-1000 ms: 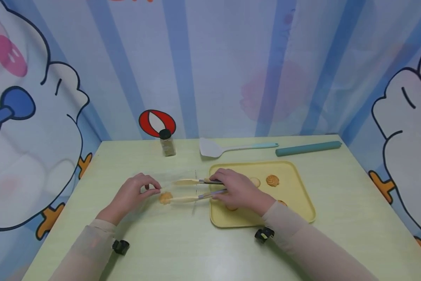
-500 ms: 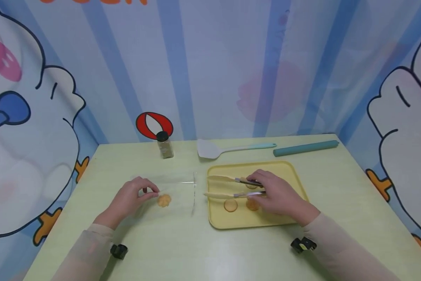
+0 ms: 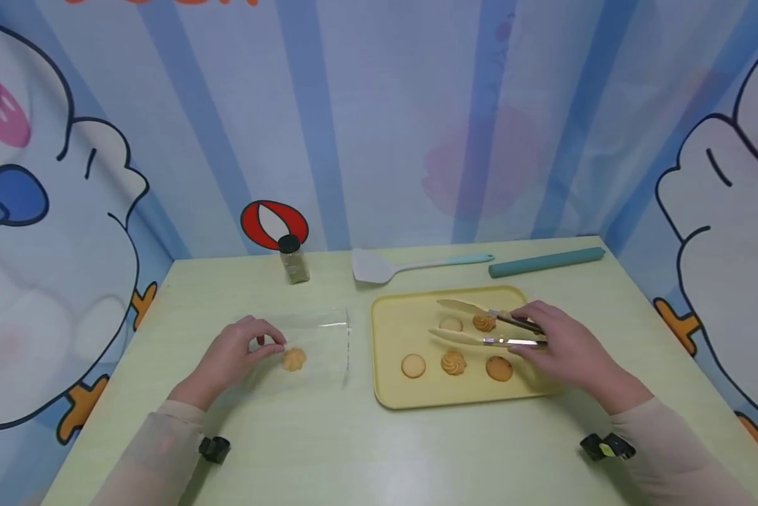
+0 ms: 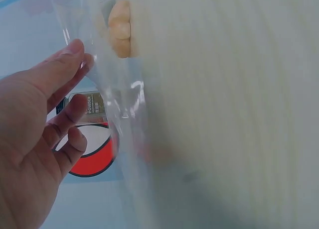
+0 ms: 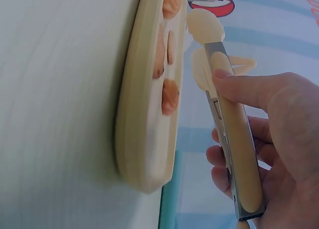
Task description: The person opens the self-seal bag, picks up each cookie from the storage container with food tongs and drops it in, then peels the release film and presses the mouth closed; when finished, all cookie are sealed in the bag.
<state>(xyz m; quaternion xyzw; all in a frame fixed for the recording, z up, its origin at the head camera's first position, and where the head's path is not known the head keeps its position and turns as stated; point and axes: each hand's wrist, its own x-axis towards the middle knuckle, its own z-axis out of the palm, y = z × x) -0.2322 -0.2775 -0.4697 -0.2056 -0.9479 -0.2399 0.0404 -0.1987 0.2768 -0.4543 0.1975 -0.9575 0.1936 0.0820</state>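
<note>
My left hand [image 3: 233,351] pinches the edge of a clear plastic bag [image 3: 328,348] between thumb and forefinger, its other fingers loosely bent. Inside or under the clear film is one flower-shaped cookie [image 3: 294,360], close to the fingertips. My right hand [image 3: 572,348] grips a pair of tongs [image 5: 232,129] with cream tips and metal-edged handles. The tongs' arms are spread apart over the yellow tray [image 3: 388,320], and the right wrist view shows nothing between them. On the tray lie several cookies: a plain round one [image 3: 413,365], a swirled one [image 3: 453,363] and a darker round one [image 3: 499,368] in front.
At the back of the table stand a black-capped spice jar [image 3: 294,260], a spatula [image 3: 373,267] with a pale blue handle, and a teal rod [image 3: 546,262], perhaps a rolling pin. A printed curtain [image 3: 385,126] hangs behind and at both sides.
My right hand has drawn the tongs rightward, from above the cookie at the bag to above the tray. The left hand keeps its pinch on the bag; the flower-shaped cookie stays there.
</note>
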